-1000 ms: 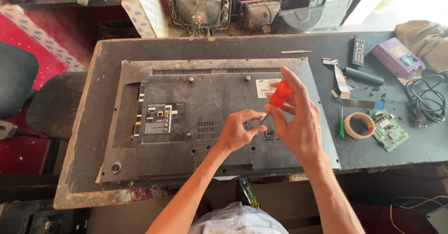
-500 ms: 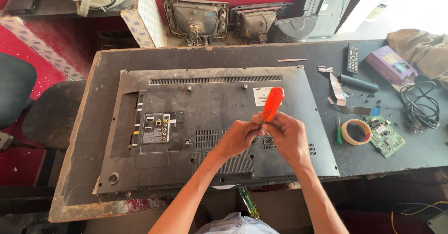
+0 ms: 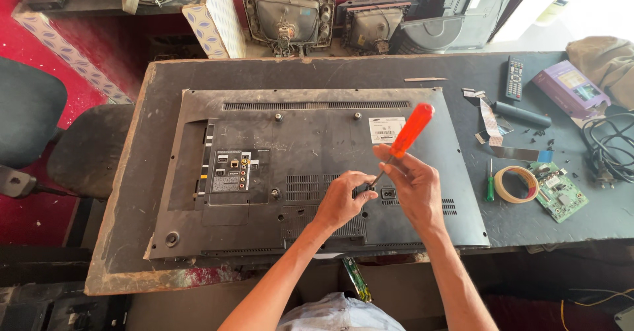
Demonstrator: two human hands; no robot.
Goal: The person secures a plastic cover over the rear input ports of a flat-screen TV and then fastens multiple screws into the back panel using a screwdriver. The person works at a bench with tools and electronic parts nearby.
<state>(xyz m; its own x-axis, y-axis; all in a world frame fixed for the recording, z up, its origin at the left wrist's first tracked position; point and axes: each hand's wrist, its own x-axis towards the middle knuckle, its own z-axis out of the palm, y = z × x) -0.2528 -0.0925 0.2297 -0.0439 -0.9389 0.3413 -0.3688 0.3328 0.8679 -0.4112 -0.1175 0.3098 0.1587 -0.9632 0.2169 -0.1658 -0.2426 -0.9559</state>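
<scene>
1. A flat television (image 3: 310, 166) lies face down on a dark table (image 3: 132, 192), its black back cover uppermost and filling most of the table's middle.
2. The right hand (image 3: 413, 186) is closed around a screwdriver (image 3: 399, 143) with an orange-red handle. The handle rises up and to the right out of the fist; the shaft slants down and to the left toward the lower centre of the back cover.
3. The left hand (image 3: 340, 202) is curled, fingers pinched about the screwdriver's tip where it meets the cover, just beside a small rectangular socket. Whether the fingers hold a screw cannot be told.
4. The two hands are just beside each other, over the vented lower part of the cover, right of the connector panel (image 3: 229, 171).
5. A white label (image 3: 386, 130) sits on the cover just behind the screwdriver handle.
6. On the table to the right of the television: a roll of tape (image 3: 516, 184), a small green screwdriver (image 3: 489, 181) just beside it, a green circuit board (image 3: 560, 192), flat ribbon cables (image 3: 490, 123), a remote control (image 3: 514, 78), a purple box (image 3: 569, 88) and a black cord (image 3: 611, 149).
7. Behind the table stand old tube-set parts (image 3: 287, 17) against a red wall.
8. A dark chair (image 3: 39, 126) stands at the table's left.
</scene>
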